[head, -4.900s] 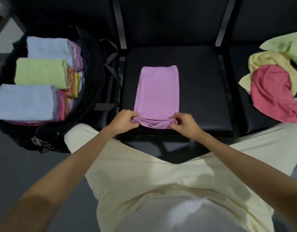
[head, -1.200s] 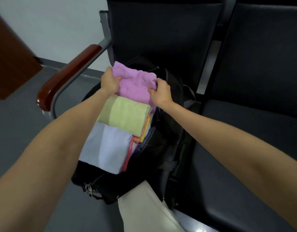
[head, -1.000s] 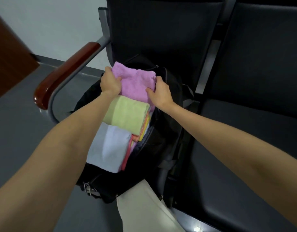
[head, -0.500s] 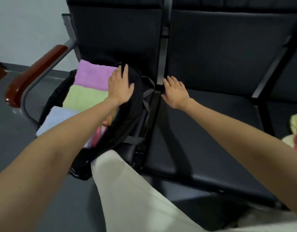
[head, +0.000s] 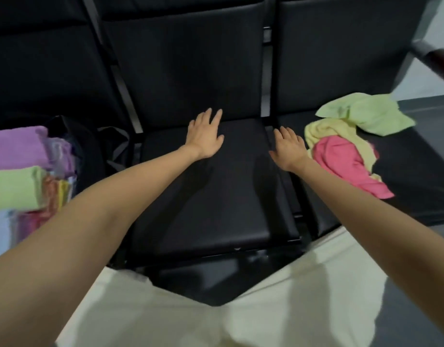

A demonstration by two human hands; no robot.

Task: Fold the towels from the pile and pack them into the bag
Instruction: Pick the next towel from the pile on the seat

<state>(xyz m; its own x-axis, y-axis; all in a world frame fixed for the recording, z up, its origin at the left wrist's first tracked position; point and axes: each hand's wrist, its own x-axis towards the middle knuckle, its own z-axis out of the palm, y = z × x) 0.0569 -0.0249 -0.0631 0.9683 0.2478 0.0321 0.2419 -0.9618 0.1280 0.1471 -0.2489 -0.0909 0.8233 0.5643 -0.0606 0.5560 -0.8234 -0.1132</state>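
Purple towel (head: pixel 17 146) now sits in the bag (head: pixel 90 146) at the left edge, so that one's packed. Both hands have swung back over the middle seat (head: pixel 216 196): left hand (head: pixel 205 136) and right hand (head: pixel 288 147) flat, fingers spread, holding nothing. The pile (head: pixel 351 141) waits right, nothing blocking it.

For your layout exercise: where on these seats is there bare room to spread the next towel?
The middle seat is bare between the bag and the towel pile; only the open left hand and right hand are over it. The right seat is crowded.
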